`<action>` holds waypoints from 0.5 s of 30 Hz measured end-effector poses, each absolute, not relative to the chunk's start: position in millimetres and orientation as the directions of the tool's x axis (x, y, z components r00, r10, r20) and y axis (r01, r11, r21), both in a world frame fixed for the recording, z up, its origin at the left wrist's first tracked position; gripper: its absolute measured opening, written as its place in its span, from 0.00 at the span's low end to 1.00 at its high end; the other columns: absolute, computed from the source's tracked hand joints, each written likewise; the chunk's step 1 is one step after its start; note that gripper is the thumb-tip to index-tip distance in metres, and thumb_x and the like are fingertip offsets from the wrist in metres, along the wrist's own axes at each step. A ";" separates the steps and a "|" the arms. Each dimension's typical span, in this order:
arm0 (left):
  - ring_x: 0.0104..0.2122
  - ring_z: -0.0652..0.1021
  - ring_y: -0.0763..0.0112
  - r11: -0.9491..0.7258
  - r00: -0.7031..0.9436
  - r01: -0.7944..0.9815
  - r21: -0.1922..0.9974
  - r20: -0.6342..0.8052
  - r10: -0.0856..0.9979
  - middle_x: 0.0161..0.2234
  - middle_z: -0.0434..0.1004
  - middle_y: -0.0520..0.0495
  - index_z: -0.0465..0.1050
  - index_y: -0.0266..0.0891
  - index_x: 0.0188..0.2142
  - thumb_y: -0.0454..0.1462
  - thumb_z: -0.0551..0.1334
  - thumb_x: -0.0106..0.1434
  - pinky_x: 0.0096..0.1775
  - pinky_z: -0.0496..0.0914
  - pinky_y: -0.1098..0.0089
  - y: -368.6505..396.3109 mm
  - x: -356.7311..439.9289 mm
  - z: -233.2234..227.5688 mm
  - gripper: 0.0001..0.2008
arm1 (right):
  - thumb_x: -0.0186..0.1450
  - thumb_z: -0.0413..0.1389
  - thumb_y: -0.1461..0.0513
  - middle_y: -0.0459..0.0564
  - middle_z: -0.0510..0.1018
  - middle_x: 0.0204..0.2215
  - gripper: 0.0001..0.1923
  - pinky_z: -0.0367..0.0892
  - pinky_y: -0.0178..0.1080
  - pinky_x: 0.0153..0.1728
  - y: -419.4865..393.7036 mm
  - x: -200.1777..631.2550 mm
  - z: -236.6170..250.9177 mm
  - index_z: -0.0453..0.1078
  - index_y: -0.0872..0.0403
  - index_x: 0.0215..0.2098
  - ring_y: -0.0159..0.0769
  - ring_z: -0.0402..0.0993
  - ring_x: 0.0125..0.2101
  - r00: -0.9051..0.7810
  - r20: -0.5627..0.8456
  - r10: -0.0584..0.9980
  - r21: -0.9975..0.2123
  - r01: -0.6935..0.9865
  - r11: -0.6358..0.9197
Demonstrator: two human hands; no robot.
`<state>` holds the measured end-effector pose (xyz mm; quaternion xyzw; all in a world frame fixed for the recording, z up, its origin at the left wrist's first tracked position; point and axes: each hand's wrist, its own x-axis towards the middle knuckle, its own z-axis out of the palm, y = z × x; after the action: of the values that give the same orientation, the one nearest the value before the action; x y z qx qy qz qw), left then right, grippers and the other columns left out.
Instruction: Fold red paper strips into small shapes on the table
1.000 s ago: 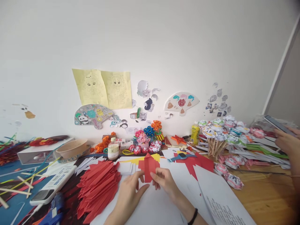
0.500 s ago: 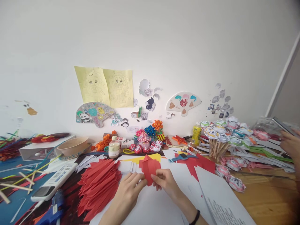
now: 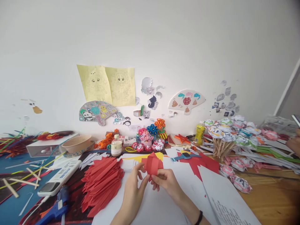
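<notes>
- Pinching a folded red paper piece [image 3: 153,165] at lower centre of the frame between bent thumb and fingers of the right hand [image 3: 167,179]
- Curving parted fingers of the left hand [image 3: 133,185] at the piece's left side, unable to tell whether gripping
- Working above white paper sheets [image 3: 156,206]

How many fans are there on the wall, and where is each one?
2. One fan is at the lower edge of the yellow sheets; the other fan is farther right, above the yellow bottle. Neither seems hidden.
</notes>
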<state>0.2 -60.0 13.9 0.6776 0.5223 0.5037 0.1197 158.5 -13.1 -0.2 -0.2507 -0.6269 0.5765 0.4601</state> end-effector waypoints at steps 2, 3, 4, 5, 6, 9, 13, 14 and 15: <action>0.28 0.72 0.69 -0.381 -0.059 0.562 0.734 0.495 0.867 0.32 0.74 0.48 0.66 0.40 0.45 0.42 0.56 0.65 0.30 0.66 0.71 -59.5 2.4 11.6 0.12 | 0.57 0.61 0.49 0.52 0.76 0.24 0.20 0.67 0.34 0.21 -12.9 158.1 -0.1 0.75 0.60 0.30 0.34 0.73 0.21 -0.453 0.282 0.846 -0.953 -0.231 0.195; 0.27 0.72 0.69 -0.368 -0.052 0.554 0.747 0.472 0.880 0.30 0.75 0.49 0.68 0.39 0.41 0.43 0.54 0.65 0.29 0.65 0.71 -59.5 3.4 10.8 0.11 | 0.57 0.61 0.49 0.53 0.77 0.24 0.20 0.68 0.35 0.22 -13.0 157.9 -0.1 0.76 0.60 0.30 0.35 0.74 0.22 -0.454 0.275 0.847 -0.954 -0.237 0.182; 0.26 0.71 0.69 -0.361 -0.045 0.547 0.756 0.457 0.889 0.28 0.75 0.49 0.69 0.39 0.37 0.43 0.53 0.66 0.29 0.64 0.72 -59.7 4.2 10.2 0.12 | 0.57 0.61 0.49 0.53 0.77 0.25 0.20 0.68 0.35 0.23 -13.2 157.8 -0.2 0.76 0.61 0.31 0.36 0.75 0.23 -0.457 0.265 0.849 -0.955 -0.243 0.168; 0.26 0.71 0.70 -0.357 -0.041 0.540 0.762 0.447 0.893 0.27 0.75 0.49 0.70 0.39 0.34 0.43 0.52 0.66 0.29 0.63 0.72 -59.9 4.9 9.7 0.13 | 0.56 0.62 0.49 0.54 0.77 0.25 0.21 0.69 0.36 0.24 -13.5 157.6 -0.3 0.76 0.61 0.32 0.36 0.75 0.23 -0.463 0.254 0.849 -0.957 -0.249 0.150; 0.26 0.71 0.70 -0.354 -0.042 0.531 0.770 0.441 0.897 0.26 0.75 0.49 0.69 0.39 0.31 0.44 0.52 0.67 0.29 0.63 0.72 -60.1 5.5 9.4 0.14 | 0.56 0.62 0.50 0.54 0.78 0.26 0.21 0.69 0.36 0.24 -14.0 157.4 -0.3 0.76 0.61 0.34 0.37 0.76 0.24 -0.469 0.243 0.849 -0.958 -0.254 0.133; 0.25 0.70 0.70 -0.345 -0.066 0.502 0.793 0.433 0.899 0.25 0.74 0.50 0.68 0.39 0.29 0.44 0.52 0.66 0.29 0.63 0.73 -60.6 6.6 8.7 0.15 | 0.55 0.64 0.51 0.55 0.78 0.26 0.21 0.70 0.36 0.26 -15.6 156.4 0.6 0.76 0.61 0.35 0.38 0.77 0.25 -0.500 0.211 0.840 -0.962 -0.259 0.088; 0.24 0.69 0.71 -0.347 -0.090 0.465 0.814 0.433 0.897 0.24 0.72 0.50 0.67 0.39 0.27 0.44 0.53 0.66 0.28 0.62 0.74 -61.4 8.3 8.1 0.15 | 0.53 0.65 0.51 0.54 0.78 0.24 0.22 0.70 0.36 0.26 -18.1 155.2 4.6 0.75 0.62 0.33 0.38 0.76 0.25 -0.528 0.188 0.828 -0.967 -0.245 0.064; 0.24 0.68 0.71 -0.349 -0.096 0.456 0.819 0.435 0.895 0.23 0.72 0.51 0.67 0.39 0.27 0.44 0.53 0.65 0.28 0.62 0.74 -61.6 8.8 7.8 0.15 | 0.53 0.65 0.51 0.54 0.78 0.24 0.22 0.70 0.36 0.26 -18.5 155.0 5.5 0.75 0.62 0.33 0.38 0.76 0.24 -0.531 0.190 0.826 -0.968 -0.244 0.065; 0.23 0.68 0.72 -0.350 -0.104 0.448 0.823 0.437 0.893 0.23 0.71 0.51 0.67 0.39 0.27 0.44 0.54 0.65 0.27 0.62 0.74 -61.7 9.3 7.4 0.15 | 0.53 0.65 0.50 0.54 0.77 0.23 0.22 0.70 0.36 0.25 -18.7 154.7 5.9 0.75 0.62 0.32 0.37 0.76 0.24 -0.533 0.192 0.824 -0.967 -0.244 0.068</action>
<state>9.3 -61.7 7.4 0.6345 0.5286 0.5221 0.2133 154.7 -18.7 5.9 -0.2419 -0.5994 0.6383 0.4181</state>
